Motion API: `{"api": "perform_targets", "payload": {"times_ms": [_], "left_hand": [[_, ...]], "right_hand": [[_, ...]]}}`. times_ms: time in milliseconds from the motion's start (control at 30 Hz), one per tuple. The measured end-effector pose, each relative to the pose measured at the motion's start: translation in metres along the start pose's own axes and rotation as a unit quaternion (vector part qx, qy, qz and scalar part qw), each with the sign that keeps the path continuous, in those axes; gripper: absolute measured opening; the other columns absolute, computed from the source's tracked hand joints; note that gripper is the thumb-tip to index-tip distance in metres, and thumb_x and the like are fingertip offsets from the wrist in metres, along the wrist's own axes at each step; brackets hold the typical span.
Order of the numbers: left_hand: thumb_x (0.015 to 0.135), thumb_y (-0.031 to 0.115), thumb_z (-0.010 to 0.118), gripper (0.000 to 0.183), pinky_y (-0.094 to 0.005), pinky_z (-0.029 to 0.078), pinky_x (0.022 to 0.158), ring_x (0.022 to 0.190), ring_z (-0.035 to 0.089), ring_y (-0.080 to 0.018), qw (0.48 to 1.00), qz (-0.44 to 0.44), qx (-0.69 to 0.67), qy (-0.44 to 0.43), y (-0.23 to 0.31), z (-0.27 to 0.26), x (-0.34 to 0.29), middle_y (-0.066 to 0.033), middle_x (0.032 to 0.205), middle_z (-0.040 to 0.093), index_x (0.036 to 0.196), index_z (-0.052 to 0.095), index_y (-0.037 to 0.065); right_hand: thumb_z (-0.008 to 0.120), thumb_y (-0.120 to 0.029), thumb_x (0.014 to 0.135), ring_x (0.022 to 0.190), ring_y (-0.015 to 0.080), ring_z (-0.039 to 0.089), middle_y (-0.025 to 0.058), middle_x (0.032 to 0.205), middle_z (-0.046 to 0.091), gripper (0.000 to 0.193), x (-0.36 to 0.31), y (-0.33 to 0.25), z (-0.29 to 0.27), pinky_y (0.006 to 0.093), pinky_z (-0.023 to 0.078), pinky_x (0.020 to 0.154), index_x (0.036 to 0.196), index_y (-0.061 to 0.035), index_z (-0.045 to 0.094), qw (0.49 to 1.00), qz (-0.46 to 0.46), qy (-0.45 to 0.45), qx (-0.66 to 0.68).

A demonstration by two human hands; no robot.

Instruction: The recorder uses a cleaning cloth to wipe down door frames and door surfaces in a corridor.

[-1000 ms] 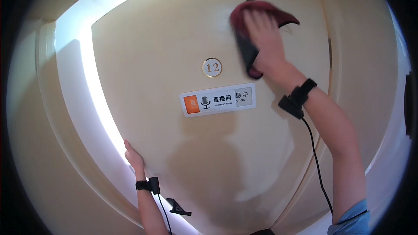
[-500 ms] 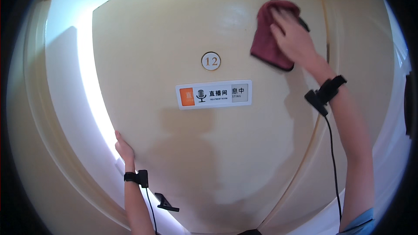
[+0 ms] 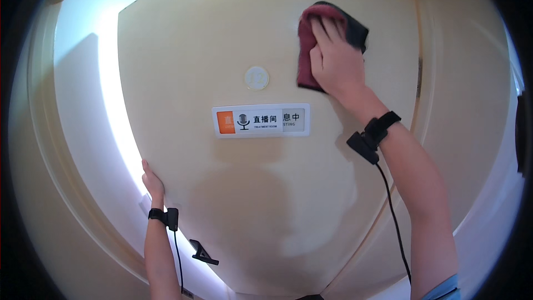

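Note:
My right hand (image 3: 337, 66) presses a dark red cloth (image 3: 305, 61) with a black border flat against the upper right of the cream door (image 3: 183, 66). Its fingers lie on the folded cloth, and the thumb rests at the cloth's left side. My left hand (image 3: 152, 183) holds the door's left edge lower down; part of its fingers is hidden there. Between the hands, the door bears a round white number plate (image 3: 256, 78) and, below it, a rectangular sign (image 3: 261, 120) with an orange end, a microphone symbol and a grey end.
A black door handle (image 3: 203, 252) sticks out near the door's lower left edge. The door frame (image 3: 47, 116) curves along the left, with bright light in the gap. Black straps on both wrists carry small devices (image 3: 363, 147) with trailing cables (image 3: 395, 216).
My right hand has slid the cloth to the left across the door, and more of the cloth's black side shows. My left hand still holds the door edge.

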State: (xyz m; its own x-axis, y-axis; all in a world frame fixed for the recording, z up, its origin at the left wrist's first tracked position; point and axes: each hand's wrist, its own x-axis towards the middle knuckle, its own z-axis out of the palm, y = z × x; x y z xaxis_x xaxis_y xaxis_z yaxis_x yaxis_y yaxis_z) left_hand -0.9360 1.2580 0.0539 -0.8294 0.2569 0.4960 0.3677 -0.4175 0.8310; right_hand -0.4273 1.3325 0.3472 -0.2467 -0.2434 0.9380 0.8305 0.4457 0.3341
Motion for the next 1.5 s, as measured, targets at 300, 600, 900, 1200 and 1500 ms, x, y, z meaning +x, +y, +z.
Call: {"api": "perform_targets", "payload": {"times_ms": [300, 600, 900, 1200, 1500], "left_hand": [[0.101, 0.074, 0.034, 0.090, -0.0340, 0.048, 0.087, 0.089, 0.063, -0.0207, 1.000, -0.018, 0.003, -0.001, 0.001, -0.004, 0.001, -0.0107, 0.091, 0.071, 0.100, 0.070, -0.009], [0.102, 0.072, 0.035, 0.088, -0.0337, 0.048, 0.087, 0.089, 0.063, -0.0197, 1.000, 0.008, 0.004, 0.022, -0.008, -0.002, 0.007, -0.0095, 0.091, 0.071, 0.101, 0.070, -0.008], [0.101, 0.073, 0.035, 0.086, -0.0345, 0.046, 0.075, 0.074, 0.058, -0.0167, 1.000, -0.014, 0.019, 0.021, -0.017, 0.002, 0.005, -0.0048, 0.075, 0.064, 0.083, 0.068, -0.004], [0.099, 0.075, 0.039, 0.087, -0.0350, 0.043, 0.066, 0.065, 0.052, -0.0150, 0.999, -0.011, -0.001, 0.045, -0.010, 0.009, 0.007, -0.0040, 0.063, 0.057, 0.071, 0.064, -0.003], [0.097, 0.080, 0.035, 0.093, -0.0441, 0.041, 0.064, 0.060, 0.047, -0.0208, 0.994, 0.003, 0.099, 0.037, -0.029, -0.011, 0.024, -0.0073, 0.056, 0.049, 0.058, 0.053, -0.003]], "right_hand": [[0.057, -0.017, 0.090, 0.131, 0.0255, 0.057, 0.0116, 0.138, 0.061, 0.048, -0.014, 0.005, -0.012, 0.0390, 0.058, 0.092, 0.136, -0.0041, 0.060, 0.997, -0.047, 0.013, 0.063], [0.059, -0.016, 0.088, 0.129, 0.0288, 0.058, 0.0120, 0.137, 0.061, 0.048, -0.046, 0.002, -0.011, 0.0398, 0.059, 0.088, 0.135, -0.0060, 0.062, 0.995, -0.057, -0.011, 0.086], [0.059, -0.021, 0.086, 0.128, 0.0340, 0.059, 0.0146, 0.143, 0.057, 0.057, -0.035, 0.011, -0.008, 0.0421, 0.059, 0.090, 0.141, -0.0077, 0.058, 0.994, -0.093, -0.051, 0.035], [0.051, -0.029, 0.098, 0.149, 0.0450, 0.032, 0.0314, 0.157, 0.037, 0.065, 0.074, -0.006, 0.026, 0.0462, 0.026, 0.125, 0.149, 0.0086, 0.041, 0.999, -0.027, -0.022, -0.029], [0.045, -0.049, 0.105, 0.149, 0.0345, 0.038, 0.0136, 0.160, 0.043, 0.063, -0.025, -0.006, 0.056, 0.0411, 0.029, 0.123, 0.157, -0.0129, 0.043, 0.992, -0.116, -0.020, 0.045]]}}
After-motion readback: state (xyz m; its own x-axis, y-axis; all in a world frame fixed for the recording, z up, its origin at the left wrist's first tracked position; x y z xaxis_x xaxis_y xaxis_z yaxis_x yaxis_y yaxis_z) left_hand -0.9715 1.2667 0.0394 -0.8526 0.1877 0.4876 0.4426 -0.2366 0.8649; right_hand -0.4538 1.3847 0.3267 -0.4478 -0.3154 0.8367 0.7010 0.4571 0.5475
